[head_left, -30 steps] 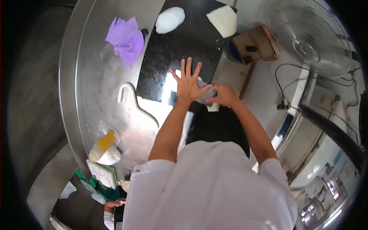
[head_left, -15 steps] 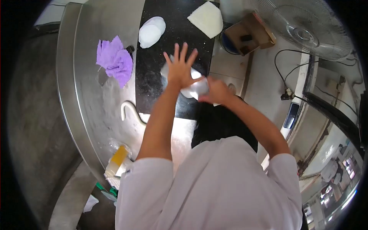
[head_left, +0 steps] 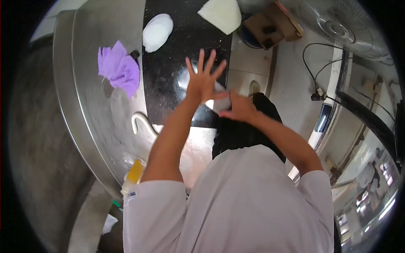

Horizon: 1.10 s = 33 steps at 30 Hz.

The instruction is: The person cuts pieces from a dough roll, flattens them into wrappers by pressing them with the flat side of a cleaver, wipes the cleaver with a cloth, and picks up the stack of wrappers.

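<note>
My left hand [head_left: 203, 84] is held palm down over the black board with its fingers spread wide. Beneath its thumb side shows a smooth greyish-white flat piece [head_left: 222, 102], partly covered, so its full shape and kind are hidden. My right hand [head_left: 240, 107] grips the right end of this piece between thumb and fingers, at the board's right edge. Whether the left palm presses on the piece, I cannot tell. Further up on the black board [head_left: 168, 99] lie white oval pads [head_left: 157, 33], apparently stacked. A cream fleecy pad [head_left: 221, 16] sits at the board's upper right.
Left of the board, a crumpled purple cloth [head_left: 120, 67] and a white curved hook-like piece [head_left: 142, 121] rest on the metal counter [head_left: 97, 126]. A yellow-and-white container [head_left: 134, 173] stands near my left sleeve. Rightward are a cardboard box [head_left: 274, 25], fan [head_left: 335, 27] and cables [head_left: 304, 69].
My view has shifted slightly, and my left hand sits further right over the board, fingers still spread. Less of the greyish-white piece shows left of that hand. My right hand keeps its grip.
</note>
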Each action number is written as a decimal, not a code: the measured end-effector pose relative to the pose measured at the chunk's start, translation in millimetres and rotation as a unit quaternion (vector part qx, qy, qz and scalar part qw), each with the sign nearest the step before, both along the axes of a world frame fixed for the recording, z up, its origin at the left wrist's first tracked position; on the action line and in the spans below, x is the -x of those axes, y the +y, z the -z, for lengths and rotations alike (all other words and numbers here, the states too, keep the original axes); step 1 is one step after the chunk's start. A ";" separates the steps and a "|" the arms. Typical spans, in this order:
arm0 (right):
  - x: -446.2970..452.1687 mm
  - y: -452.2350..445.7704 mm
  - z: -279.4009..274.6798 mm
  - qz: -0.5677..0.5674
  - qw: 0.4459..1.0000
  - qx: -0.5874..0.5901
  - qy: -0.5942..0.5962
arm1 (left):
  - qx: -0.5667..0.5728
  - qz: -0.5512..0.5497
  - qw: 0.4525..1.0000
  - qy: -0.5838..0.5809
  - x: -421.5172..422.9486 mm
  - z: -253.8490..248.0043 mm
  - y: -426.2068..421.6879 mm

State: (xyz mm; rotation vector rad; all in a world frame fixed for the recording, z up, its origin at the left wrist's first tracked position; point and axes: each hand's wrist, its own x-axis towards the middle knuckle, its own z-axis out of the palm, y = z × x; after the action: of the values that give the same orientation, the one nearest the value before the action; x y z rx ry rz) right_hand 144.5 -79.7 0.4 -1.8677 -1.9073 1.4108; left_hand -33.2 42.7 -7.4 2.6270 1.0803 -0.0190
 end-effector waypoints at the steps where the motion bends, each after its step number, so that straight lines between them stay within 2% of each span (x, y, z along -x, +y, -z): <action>1: -2.7 -30.6 24.4 -0.004 1.000 -0.007 0.017 | 0.023 0.004 1.000 -0.021 -1.1 8.5 -20.7; 3: -10.6 -35.0 27.4 0.018 0.999 -0.042 0.004 | 0.013 0.026 1.000 -0.001 -16.1 9.4 -17.5; 5: -26.8 0.2 1.4 -0.002 1.000 0.015 -0.026 | -0.001 0.020 1.000 -0.004 -29.7 2.7 0.3; 8: -48.4 52.4 11.8 -0.077 0.992 -0.093 -0.033 | -0.068 -0.083 0.994 -0.032 -32.4 -0.3 28.2; 11: -48.0 101.5 10.6 -0.141 0.979 -0.144 0.011 | -0.066 -0.157 0.985 -0.018 -25.4 -7.8 44.3; 13: -30.2 70.4 -10.4 -0.111 0.993 -0.003 0.038 | -0.044 -0.097 0.994 0.019 -6.6 -5.2 26.2; 14: -21.4 31.0 11.5 -0.106 0.992 -0.050 0.035 | -0.036 -0.082 0.996 0.017 0.9 -0.3 1.5; 15: -21.7 8.6 7.4 -0.085 0.996 -0.012 0.039 | -0.031 -0.067 0.997 0.009 -1.3 8.9 -19.3; 16: -24.8 -5.9 10.1 -0.069 0.996 -0.048 0.030 | -0.020 -0.060 0.998 -0.031 -9.1 18.9 -32.7; 17: -35.5 -11.2 16.9 -0.060 0.995 -0.080 0.013 | -0.015 -0.047 0.999 0.018 -20.9 11.7 -30.3; 19: -56.3 25.1 2.1 -0.090 0.995 -0.035 0.004 | -0.051 -0.052 0.997 0.028 -32.8 5.2 -14.1; 20: -57.7 35.8 -5.8 -0.113 0.994 0.002 0.006 | -0.029 -0.045 0.998 0.038 -27.3 4.0 -18.2; 22: -66.9 70.8 2.0 -0.139 0.989 -0.036 0.034 | -0.092 -0.146 0.985 -0.033 -32.9 11.3 5.0; 23: -64.1 91.2 12.1 -0.143 0.988 -0.040 0.033 | -0.096 -0.150 0.983 -0.033 -30.8 9.9 15.7; 25: -55.7 118.4 19.7 -0.200 0.954 -0.216 0.051 | -0.107 -0.220 0.969 -0.033 -20.7 4.1 27.5; 26: -57.7 115.7 15.3 -0.199 0.953 -0.221 0.051 | -0.099 -0.211 0.972 -0.020 -14.3 6.9 28.4; 28: -47.5 93.8 -12.6 -0.204 0.977 -0.030 0.060 | -0.084 -0.186 0.979 -0.008 -12.3 8.7 5.5; 30: -53.2 58.6 -9.0 -0.193 0.980 -0.022 0.055 | -0.056 -0.171 0.984 -0.013 -20.8 15.6 -21.8; 33: -76.4 82.3 6.5 -0.191 0.980 -0.042 0.040 | -0.070 -0.167 0.983 -0.029 -36.3 17.7 -10.5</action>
State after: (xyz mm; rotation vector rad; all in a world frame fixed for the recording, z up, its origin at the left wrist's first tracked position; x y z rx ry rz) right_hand 220.9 2.6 -6.1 -1.4354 -2.3320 1.4476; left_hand 3.0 32.3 -25.1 2.5093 1.5368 0.2102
